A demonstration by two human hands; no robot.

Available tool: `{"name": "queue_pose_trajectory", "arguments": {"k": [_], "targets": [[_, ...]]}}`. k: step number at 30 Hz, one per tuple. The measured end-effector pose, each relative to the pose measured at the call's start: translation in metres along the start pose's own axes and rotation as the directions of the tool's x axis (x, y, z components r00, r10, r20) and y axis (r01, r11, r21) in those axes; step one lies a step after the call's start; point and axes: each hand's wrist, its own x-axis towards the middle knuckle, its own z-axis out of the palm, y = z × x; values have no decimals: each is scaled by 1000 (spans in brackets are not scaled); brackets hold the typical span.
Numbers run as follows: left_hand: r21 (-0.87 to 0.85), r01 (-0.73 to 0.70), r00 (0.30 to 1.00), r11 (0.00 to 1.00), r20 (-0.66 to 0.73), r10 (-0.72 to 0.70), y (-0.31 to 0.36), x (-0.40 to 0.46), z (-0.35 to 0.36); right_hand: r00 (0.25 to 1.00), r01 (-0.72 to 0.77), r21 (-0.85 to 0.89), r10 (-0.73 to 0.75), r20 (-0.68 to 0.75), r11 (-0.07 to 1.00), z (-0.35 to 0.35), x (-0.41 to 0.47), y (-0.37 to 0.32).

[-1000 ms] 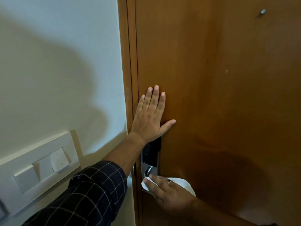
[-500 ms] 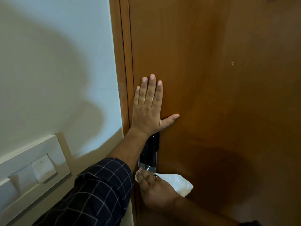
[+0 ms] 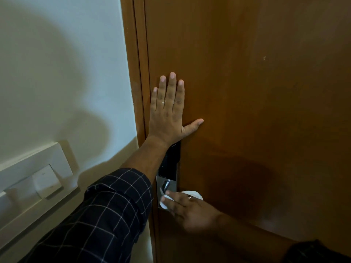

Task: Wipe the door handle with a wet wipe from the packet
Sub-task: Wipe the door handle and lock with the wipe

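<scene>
Pressing my left hand (image 3: 167, 112) flat on the smooth brown wooden door (image 3: 256, 92), fingers spread wide, gripping nothing. My right hand (image 3: 190, 211) is lower down with fingers loosely stretched, pushing a crumpled white wet wipe (image 3: 190, 194) against the shiny metal lock plate (image 3: 171, 186), right where the door handle (image 3: 166, 184) sits. A plastic switch panel (image 3: 38, 179) is on the wall beside the frame.

A white wet wipe (image 3: 191, 193) lay crumpled over the door handle (image 3: 165, 185), near the door's (image 3: 247, 92) left edge; the handle's metal neck showed.
</scene>
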Motion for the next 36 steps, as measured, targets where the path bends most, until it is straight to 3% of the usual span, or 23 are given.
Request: {"name": "queue_pose_trajectory", "arguments": {"k": [5,9,13,16,19,23,24,26,28,31,34,36], "targets": [[7,-14,1000,1000,-6,14,-1,-1,0,947,-108,-295,189,260,949,0,60,-25],[9,-15,1000,1000,-7,15,-1,-1,-1,964,-118,-337,188,185,934,-4,47,-22],[4,-12,1000,1000,6,12,-1,0,-1,972,-126,-75,138,192,989,-18,11,-11],[6,-13,1000,1000,12,13,-1,-1,-2,960,-210,65,193,203,976,-25,-8,4],[3,-10,1000,1000,15,10,0,-1,-2,879,-465,387,362,311,796,-31,-18,12],[6,-13,1000,1000,7,13,0,-1,-1,808,-589,478,483,338,652,-28,-14,6],[10,-14,1000,1000,4,14,0,-1,-1,792,-610,445,525,312,655,-26,-8,2],[15,-14,1000,1000,-2,14,-1,0,0,812,-583,174,569,127,794,-25,10,-6],[10,-13,1000,1000,0,13,-1,-1,1,907,-409,26,404,117,912,-16,32,-22],[7,-18,1000,1000,-4,18,-1,-1,0,871,-371,-105,385,305,923,-9,64,-38],[9,-23,1000,1000,-7,23,-2,-1,0,850,-363,-194,409,332,911,0,77,-43],[14,-19,1000,1000,-6,19,-1,-1,-1,880,-158,-283,264,394,946,6,74,-45]]}}
